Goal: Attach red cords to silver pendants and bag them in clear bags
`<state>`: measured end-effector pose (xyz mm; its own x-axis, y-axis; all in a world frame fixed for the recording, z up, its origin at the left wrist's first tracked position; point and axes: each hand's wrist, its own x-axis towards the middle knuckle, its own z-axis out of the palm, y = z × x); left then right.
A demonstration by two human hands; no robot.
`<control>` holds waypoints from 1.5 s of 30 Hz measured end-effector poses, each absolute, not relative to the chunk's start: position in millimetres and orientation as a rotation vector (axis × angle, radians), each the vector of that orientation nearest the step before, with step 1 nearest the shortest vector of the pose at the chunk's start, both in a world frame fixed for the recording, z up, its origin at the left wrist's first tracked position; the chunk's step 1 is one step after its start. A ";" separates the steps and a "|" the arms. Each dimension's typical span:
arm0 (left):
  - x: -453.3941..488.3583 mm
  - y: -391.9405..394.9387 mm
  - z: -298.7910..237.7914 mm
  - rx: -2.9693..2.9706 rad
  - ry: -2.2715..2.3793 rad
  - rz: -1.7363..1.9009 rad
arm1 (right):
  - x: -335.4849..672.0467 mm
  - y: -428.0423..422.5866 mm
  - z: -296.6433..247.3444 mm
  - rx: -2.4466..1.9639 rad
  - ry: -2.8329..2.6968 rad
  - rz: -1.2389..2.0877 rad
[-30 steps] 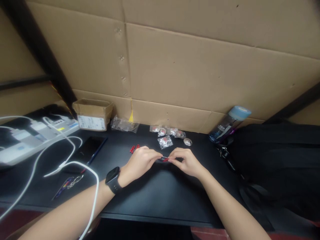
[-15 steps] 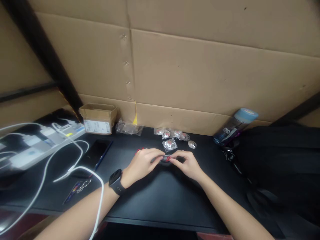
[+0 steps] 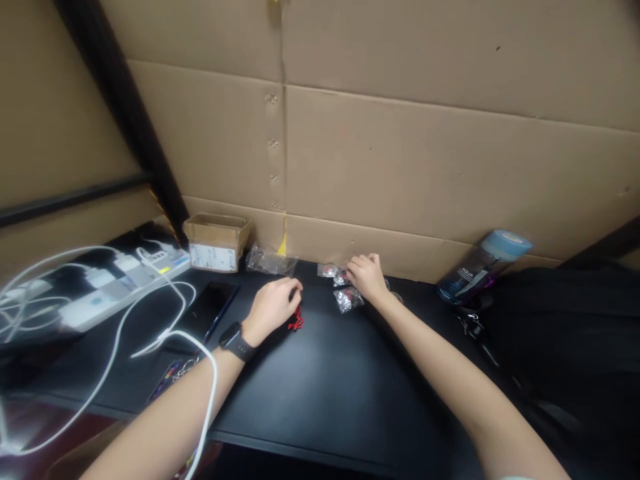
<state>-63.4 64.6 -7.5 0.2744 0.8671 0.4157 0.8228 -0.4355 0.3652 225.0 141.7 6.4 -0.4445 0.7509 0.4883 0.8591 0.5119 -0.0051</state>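
My left hand point(image 3: 273, 305) rests low over the desk with its fingers curled inward. Whatever may be in them is hidden. Just below its fingertips lies a red cord point(image 3: 296, 321). My right hand point(image 3: 367, 277) reaches to the back of the desk, fingers bent down among small clear packets with red and silver contents. One packet point(image 3: 349, 300) lies in front of that hand, and another packet point(image 3: 329, 270) sits to its left. The right fingertips are partly hidden, so what they grip cannot be made out. Behind the right wrist, a round clear piece point(image 3: 397, 297) shows in part.
Along the back stand a small cardboard box point(image 3: 215, 250) and a crumpled clear bag point(image 3: 270, 261). A white power strip point(image 3: 115, 293) with cables, a dark phone point(image 3: 215, 303) and a keyring point(image 3: 185, 369) are leftward. A blue-capped bottle point(image 3: 483, 267) and black bag point(image 3: 560, 340) occupy the right.
My hands have parted from the small grey and red piece they held together. The right has moved up to the packets, the left back toward the red cord. The view has shifted slightly.
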 end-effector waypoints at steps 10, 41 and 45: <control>-60.2 65.0 -13.3 2.469 1.569 0.831 | 240.9 110.1 8.1 -1.457 -2.188 -0.171; -75.4 69.3 -3.4 2.470 1.513 0.856 | 349.6 66.5 -33.1 -1.581 -1.777 0.214; -89.3 73.2 8.9 2.568 1.282 0.763 | 349.3 60.6 -26.7 -1.546 -1.769 0.161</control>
